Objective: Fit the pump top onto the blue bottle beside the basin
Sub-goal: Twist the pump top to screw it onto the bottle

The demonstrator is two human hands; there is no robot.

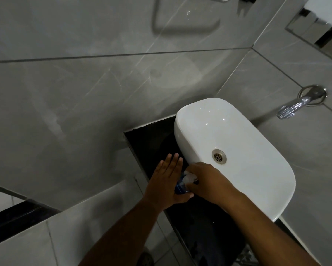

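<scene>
A blue bottle (180, 187) stands on the black counter (153, 143) just left of the white basin (257, 175). My left hand (167, 181) lies flat against the bottle's left side, fingers straight, thumb curled under its near side. My right hand (209, 181) is closed over the clear pump top (190, 177), which sits at the bottle's mouth. Most of the bottle and the pump's stem are hidden between my hands.
The basin has a metal drain (219, 156) at its middle. A chrome tap (293, 106) sticks out of the grey tiled wall at the right. Grey tiles surround the counter, whose edge drops off at the left.
</scene>
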